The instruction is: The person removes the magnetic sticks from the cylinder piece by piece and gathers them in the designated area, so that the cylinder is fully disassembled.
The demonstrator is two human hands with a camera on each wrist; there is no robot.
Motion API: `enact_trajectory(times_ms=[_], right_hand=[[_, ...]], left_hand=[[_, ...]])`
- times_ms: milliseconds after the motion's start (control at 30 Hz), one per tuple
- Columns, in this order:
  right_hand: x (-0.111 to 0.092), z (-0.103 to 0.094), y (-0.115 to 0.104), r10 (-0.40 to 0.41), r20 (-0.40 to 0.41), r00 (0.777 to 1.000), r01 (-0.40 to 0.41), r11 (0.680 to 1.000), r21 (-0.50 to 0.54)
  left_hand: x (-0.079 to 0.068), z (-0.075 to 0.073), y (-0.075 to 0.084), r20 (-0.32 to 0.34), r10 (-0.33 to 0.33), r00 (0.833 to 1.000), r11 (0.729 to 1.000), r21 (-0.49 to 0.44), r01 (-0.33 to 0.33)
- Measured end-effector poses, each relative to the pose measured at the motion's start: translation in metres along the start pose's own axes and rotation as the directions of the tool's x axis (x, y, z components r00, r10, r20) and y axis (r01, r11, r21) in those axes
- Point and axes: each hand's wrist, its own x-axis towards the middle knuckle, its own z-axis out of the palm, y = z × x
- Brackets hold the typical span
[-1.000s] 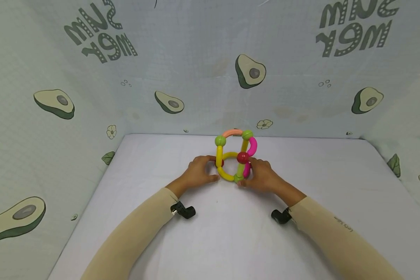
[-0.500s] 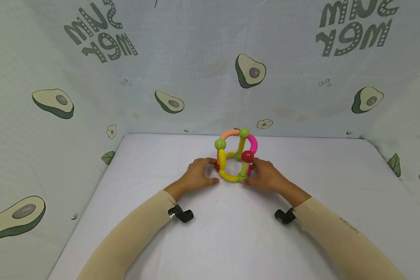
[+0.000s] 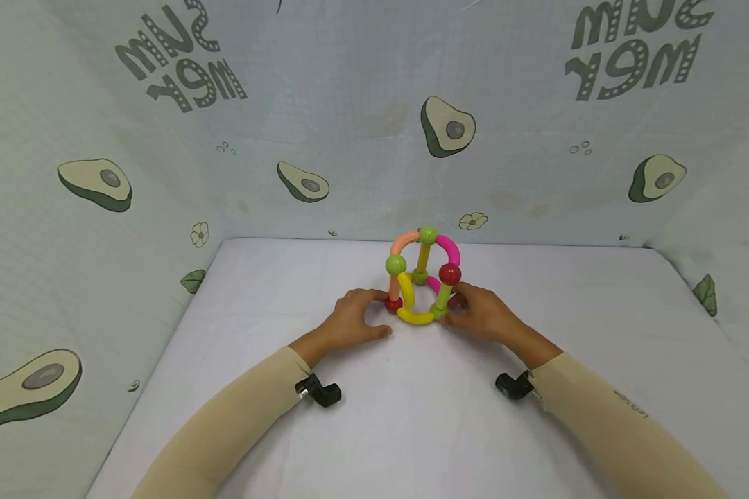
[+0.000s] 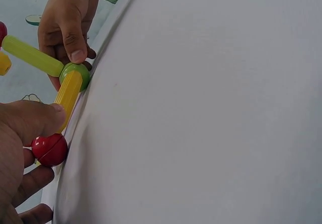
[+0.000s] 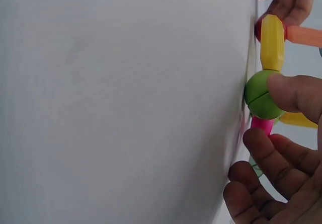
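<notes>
A cube-like ball-and-stick building toy stands on the white table near its back edge. Curved and straight rods in yellow, pink, orange and green join its red and green balls. My left hand is at the toy's left, its fingers touching the low red ball. In the head view, a gap separates the left thumb from the rods. My right hand grips the lower right corner. In the right wrist view, its thumb presses the green ball while the fingers reach behind, by a pink rod.
The white-covered table ends just behind the toy. A pale cloth printed with avocados hangs at the back and sides. Black wrist cameras, left and right, sit low over the table.
The toy has turned anticlockwise as seen from above: its front corner moved right, its left red ball came nearer. The right hand shifted right with it; the left hand moved slightly towards me.
</notes>
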Motion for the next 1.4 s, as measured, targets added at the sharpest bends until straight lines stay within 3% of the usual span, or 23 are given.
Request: enact_trajectory(times_ms=[600,1400], right_hand=[[0.004,-0.005,0.006,0.06,-0.023,0.998,-0.059,0.997,0.043],[0.01,-0.006,0.01,0.1,-0.049,0.994,-0.096,0.992,0.081]], left_hand=[[-0.013,0.008,0.01,0.011,0.005,1.0,1.0,-0.015,-0.005],[-0.021,0.021,0.03,0.061,0.08,0.995,0.997,-0.026,-0.079]])
